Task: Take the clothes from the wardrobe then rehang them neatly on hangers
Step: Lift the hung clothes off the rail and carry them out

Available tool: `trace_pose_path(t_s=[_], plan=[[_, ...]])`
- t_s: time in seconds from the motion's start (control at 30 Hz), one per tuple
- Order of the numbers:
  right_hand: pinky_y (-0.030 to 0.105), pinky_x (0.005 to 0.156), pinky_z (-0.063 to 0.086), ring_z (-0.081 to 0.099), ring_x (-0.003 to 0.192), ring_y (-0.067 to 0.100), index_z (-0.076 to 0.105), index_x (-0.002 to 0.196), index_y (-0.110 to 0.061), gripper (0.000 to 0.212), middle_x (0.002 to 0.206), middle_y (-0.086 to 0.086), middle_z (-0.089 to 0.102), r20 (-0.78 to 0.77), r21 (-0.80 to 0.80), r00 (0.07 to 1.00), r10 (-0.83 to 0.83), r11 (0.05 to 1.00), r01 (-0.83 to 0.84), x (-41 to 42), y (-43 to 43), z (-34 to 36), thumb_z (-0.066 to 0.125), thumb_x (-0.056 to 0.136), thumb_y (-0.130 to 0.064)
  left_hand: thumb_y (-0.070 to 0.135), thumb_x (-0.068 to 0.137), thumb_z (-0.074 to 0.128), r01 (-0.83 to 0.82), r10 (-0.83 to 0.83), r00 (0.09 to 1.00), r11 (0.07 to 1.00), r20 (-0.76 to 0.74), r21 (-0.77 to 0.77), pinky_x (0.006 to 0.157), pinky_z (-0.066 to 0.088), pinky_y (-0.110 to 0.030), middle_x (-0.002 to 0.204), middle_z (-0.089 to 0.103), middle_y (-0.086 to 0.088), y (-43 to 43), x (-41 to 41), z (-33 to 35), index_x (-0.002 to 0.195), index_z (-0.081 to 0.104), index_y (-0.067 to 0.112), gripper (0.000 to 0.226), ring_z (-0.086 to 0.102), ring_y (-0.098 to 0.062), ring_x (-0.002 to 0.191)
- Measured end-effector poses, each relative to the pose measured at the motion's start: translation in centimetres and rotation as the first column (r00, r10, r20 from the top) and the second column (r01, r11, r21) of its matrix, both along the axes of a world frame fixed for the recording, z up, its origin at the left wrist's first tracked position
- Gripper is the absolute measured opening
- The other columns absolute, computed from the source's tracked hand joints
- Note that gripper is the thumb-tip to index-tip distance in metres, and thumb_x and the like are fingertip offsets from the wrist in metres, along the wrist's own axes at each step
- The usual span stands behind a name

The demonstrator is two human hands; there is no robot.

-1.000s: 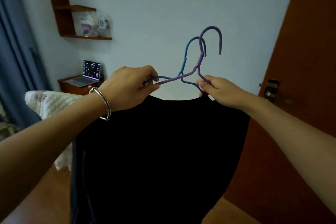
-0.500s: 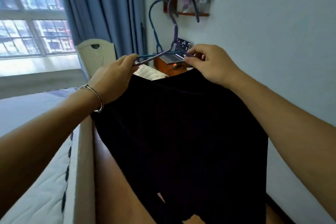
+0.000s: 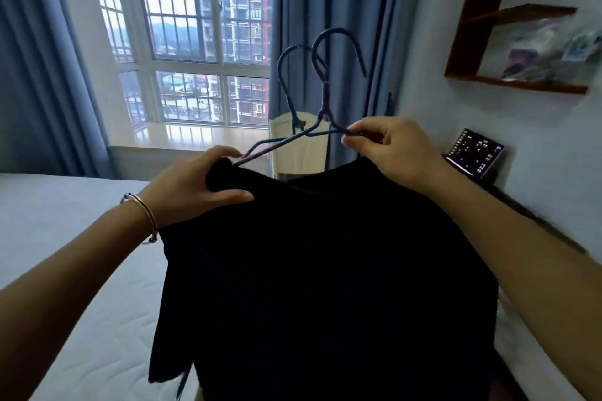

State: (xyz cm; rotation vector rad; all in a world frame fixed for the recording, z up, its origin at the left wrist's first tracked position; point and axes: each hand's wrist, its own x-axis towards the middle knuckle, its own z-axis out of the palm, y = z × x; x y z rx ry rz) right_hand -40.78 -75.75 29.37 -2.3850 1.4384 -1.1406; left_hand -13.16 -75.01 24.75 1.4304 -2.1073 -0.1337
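left hand (image 3: 195, 185) grips garment (image 3: 325, 270) shoulder | right hand (image 3: 394, 150) pinches hangers (image 3: 312, 127) (two) | bed (image 3: 65, 238) left, below

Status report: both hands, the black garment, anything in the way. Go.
Left hand gripping black garment at shoulder. Right hand pinching two hangers, blue and purple. Garment hangs over the bed. Nothing in the way.
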Motion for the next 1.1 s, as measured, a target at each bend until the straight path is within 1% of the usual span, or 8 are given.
trace_pose_path(t_s=[0.1, 0.2, 0.37, 0.47, 0.67, 0.77, 0.93, 1.1], plan=[[0.024, 0.076, 0.047, 0.061, 0.082, 0.019, 0.071, 0.102, -0.011, 0.021, 0.089, 0.002, 0.069, -0.007, 0.011, 0.995, 0.1, 0.995, -0.1, 2.5, -6.3, -0.5, 0.061, 0.088, -0.022, 0.074, 0.06, 0.057, -0.122, 0.12, 0.988, 0.992, -0.093, -0.017, 0.065, 0.047, -0.029, 0.077, 0.06, 0.014, -2.7, 2.7, -0.9, 0.082, 0.051, 0.04, 0.041, 0.057, -0.007, 0.073], [0.022, 0.068, 0.04, 0.049, 0.064, 0.003, 0.072, 0.097, -0.016, 0.017, 0.07, -0.014, 0.058, 0.009, -0.007, 0.982, 0.191, 0.982, -0.191, 4.6, -12.8, -0.7, 0.063, 0.086, -0.026, 0.054, 0.072, 0.063, -0.271, 0.255, 0.96, 0.951, -0.115, -0.148, 0.058, 0.044, -0.024, 0.07, 0.057, 0.017, -5.2, 3.5, -1.2, 0.086, 0.057, 0.03, 0.028, 0.054, -0.001, 0.067], [0.033, 0.076, 0.047, 0.054, 0.069, 0.009, 0.064, 0.091, -0.036, 0.009, 0.076, -0.01, 0.062, 0.023, -0.061, 0.924, 0.381, 0.923, -0.38, 8.5, -23.7, 0.6, 0.065, 0.082, -0.036, 0.05, 0.074, 0.059, -0.555, 0.556, 0.821, 0.722, -0.132, -0.413, 0.059, 0.04, -0.027, 0.071, 0.06, 0.002, -9.9, 4.5, -0.1, 0.088, 0.063, 0.015, 0.037, 0.054, -0.019, 0.064], [0.034, 0.089, 0.049, 0.06, 0.087, 0.012, 0.063, 0.108, -0.036, 0.042, 0.091, -0.009, 0.064, -0.011, 0.001, 0.875, 0.485, 0.875, -0.485, 10.9, -29.4, 1.7, 0.068, 0.07, -0.053, 0.047, 0.076, 0.057, -0.636, 0.677, 0.724, 0.579, -0.134, -0.51, 0.06, 0.043, -0.035, 0.076, 0.068, -0.013, -12.8, 5.0, 0.9, 0.087, 0.064, 0.01, 0.039, 0.062, -0.033, 0.068], [0.042, 0.106, 0.039, 0.054, 0.111, 0.016, 0.02, 0.134, -0.058, 0.129, 0.116, -0.015, 0.051, -0.259, 0.405, 0.655, 0.71, 0.695, -0.594, 15.7, -39.6, 2.1, 0.059, 0.014, -0.089, 0.054, 0.076, 0.047, -0.765, 0.858, 0.499, 0.369, -0.124, -0.528, 0.057, 0.046, -0.039, 0.071, 0.067, -0.02, -15.0, 7.4, 1.0, 0.084, 0.063, 0.009, 0.049, 0.063, -0.041, 0.065], [0.04, 0.106, 0.041, 0.058, 0.109, 0.021, 0.03, 0.132, -0.051, 0.116, 0.121, -0.005, 0.056, -0.077, 0.546, 0.575, 0.814, 0.517, -0.659, 19.2, -43.3, 0.8, 0.081, 0.027, -0.059, 0.052, 0.077, 0.049, -0.797, 0.902, 0.418, 0.304, -0.113, -0.522, 0.057, 0.046, -0.039, 0.069, 0.065, -0.02, -14.9, 9.4, 0.6, 0.084, 0.062, 0.008, 0.046, 0.062, -0.04, 0.063], [0.03, 0.083, 0.039, 0.059, 0.096, 0.028, 0.067, 0.094, -0.024, 0.023, 0.094, 0.01, 0.064, -0.103, 0.341, 0.571, 0.814, 0.568, -0.749, 26.6, -45.9, -1.6, 0.077, 0.073, -0.022, 0.06, 0.075, 0.047, -0.867, 0.946, 0.292, 0.198, -0.143, -0.456, 0.062, 0.048, -0.044, 0.072, 0.062, -0.018, -13.9, 13.8, 0.3, 0.087, 0.061, 0.012, 0.051, 0.058, -0.038, 0.068], [0.03, 0.077, 0.039, 0.06, 0.097, 0.03, 0.066, 0.111, -0.011, 0.033, 0.094, 0.013, 0.064, -0.04, 0.092, 0.573, 0.819, 0.574, -0.814, 36.5, -45.9, -1.9, 0.069, 0.08, -0.024, 0.064, 0.072, 0.047, -0.898, 0.978, 0.16, 0.087, -0.136, -0.432, 0.071, 0.046, -0.043, 0.091, 0.066, -0.02, -13.5, 20.3, 2.0, 0.095, 0.059, 0.013, 0.057, 0.061, -0.038, 0.085]])
